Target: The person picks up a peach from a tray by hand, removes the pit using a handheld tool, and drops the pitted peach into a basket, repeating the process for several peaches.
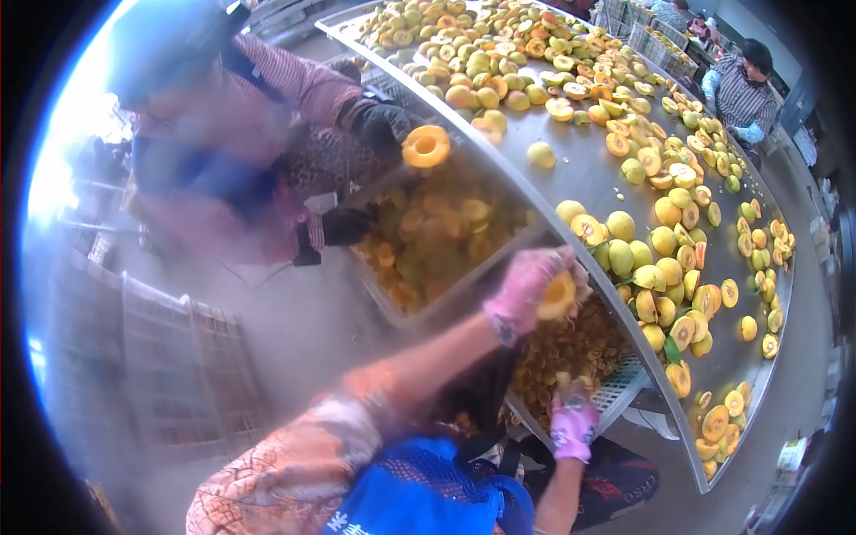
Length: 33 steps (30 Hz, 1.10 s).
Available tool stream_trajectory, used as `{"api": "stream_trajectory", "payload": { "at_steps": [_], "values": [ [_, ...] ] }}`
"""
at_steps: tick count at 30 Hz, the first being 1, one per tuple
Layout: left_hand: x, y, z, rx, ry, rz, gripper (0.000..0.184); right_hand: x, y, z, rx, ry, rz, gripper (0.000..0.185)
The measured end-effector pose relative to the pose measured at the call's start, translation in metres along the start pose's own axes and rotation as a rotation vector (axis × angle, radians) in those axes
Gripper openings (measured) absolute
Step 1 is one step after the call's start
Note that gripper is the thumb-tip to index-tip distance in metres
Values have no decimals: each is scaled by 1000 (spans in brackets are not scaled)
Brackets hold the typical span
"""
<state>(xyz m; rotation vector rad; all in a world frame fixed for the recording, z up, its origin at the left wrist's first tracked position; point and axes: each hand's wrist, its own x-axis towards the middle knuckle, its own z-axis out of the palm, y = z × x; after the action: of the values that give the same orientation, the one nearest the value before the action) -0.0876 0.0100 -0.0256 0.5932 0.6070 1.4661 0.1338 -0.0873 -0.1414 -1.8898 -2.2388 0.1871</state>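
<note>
My left hand [526, 290], in a pink glove, is closed on a yellow-orange fruit half [557, 296] by the near edge of the metal table [571, 169]. Lower down, my right hand [573, 426], in a pink glove, is held over a crate of brown pits and scraps [571, 352]; its fingertips are curled at a small pale piece, too small to name. A bin of fruit halves [437, 232] lies to the left of my left hand. Whole and halved fruit [660, 241] are spread over the table.
A co-worker [214, 134] in dark gloves stands across at the left, hands near the bin; a fruit half [425, 146] is by one glove. Another person [747, 94] is at the table's far right. Stacked crates [169, 366] stand at the lower left.
</note>
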Motion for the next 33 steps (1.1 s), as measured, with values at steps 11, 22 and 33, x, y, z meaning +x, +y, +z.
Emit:
{"api": "stream_trajectory", "payload": {
  "at_steps": [11,22,33],
  "values": [
    [-38,42,-133,306,265,214,36,-2,12,76,-55,-514,-112,31],
    [-49,46,-154,-19,584,-47,34,5,-4,63,-6,-594,-31,37],
    [-54,63,-122,-176,483,-69,51,4,-2,62,-100,-595,-146,41]
  ]
}}
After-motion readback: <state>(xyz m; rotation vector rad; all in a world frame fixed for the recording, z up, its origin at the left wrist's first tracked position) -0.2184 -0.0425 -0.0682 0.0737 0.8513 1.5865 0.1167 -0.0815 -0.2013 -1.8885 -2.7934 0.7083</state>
